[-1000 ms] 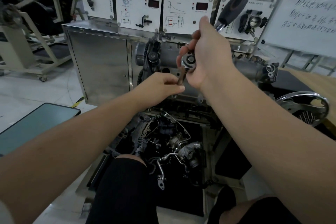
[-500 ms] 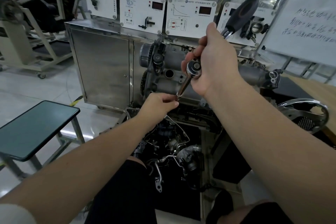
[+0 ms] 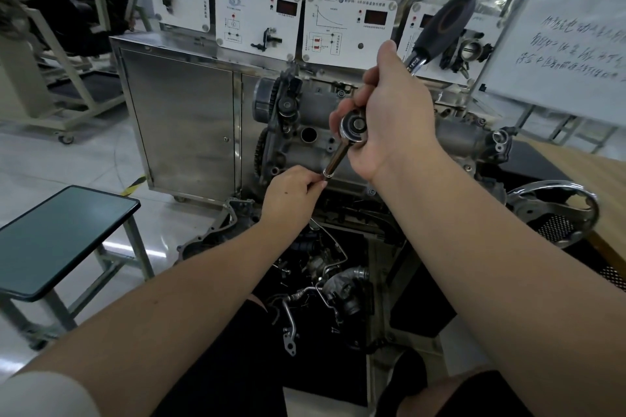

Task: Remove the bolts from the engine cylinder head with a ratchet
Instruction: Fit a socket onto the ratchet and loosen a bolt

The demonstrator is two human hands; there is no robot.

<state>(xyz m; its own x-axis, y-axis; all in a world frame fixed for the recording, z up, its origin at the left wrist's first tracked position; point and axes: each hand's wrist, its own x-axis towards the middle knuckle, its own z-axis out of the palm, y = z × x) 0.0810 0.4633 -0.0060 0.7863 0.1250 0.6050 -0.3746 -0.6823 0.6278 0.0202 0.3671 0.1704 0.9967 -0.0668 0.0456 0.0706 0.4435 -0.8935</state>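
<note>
Head | right hand [image 3: 389, 125] grips ratchet [image 3: 354, 127] | left hand [image 3: 291, 193] pinches its extension tip [image 3: 328, 174] (whiteboard [image 3: 572, 34] handwriting unreadable)

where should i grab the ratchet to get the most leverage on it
Grip the black rubber handle at the far end of the chrome ratchet, coming from the right. It sticks up free and bare, while the right hand grips near the head and the left hand pinches the extension bar's tip.
</note>
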